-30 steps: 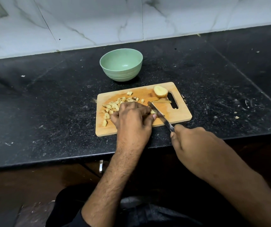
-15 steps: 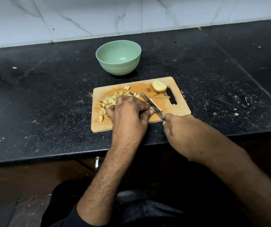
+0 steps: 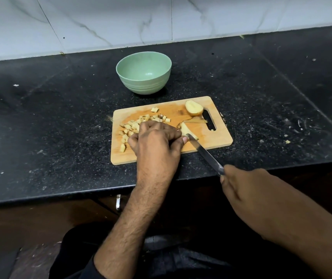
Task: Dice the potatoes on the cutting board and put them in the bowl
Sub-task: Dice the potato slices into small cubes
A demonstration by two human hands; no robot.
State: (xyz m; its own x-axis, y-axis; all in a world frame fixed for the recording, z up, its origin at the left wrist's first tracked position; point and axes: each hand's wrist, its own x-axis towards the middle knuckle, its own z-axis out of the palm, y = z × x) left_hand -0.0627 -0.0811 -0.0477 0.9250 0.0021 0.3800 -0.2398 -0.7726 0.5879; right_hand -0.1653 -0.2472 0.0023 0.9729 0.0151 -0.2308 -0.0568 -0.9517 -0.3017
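Broadly, the black counter (image 3: 60,121) carries a wooden board (image 3: 217,137) near its front edge, with the green bowl (image 3: 143,73) standing behind it, apart and holding no potato. On the board lie a potato half (image 3: 193,108) by the handle slot, a slice (image 3: 187,130) at the middle, and a loose heap of dice (image 3: 133,125) to the left. The left hand (image 3: 157,138) curls over the slice and pins it; the right hand (image 3: 247,190) grips the knife (image 3: 203,152), whose tip rests at the slice. Raw potato is likely firm, light and wet-slick, so the slice wants holding flat side down with fingertips tucked back. The dice would probably scatter if pinched, so scooping them together seems wiser.
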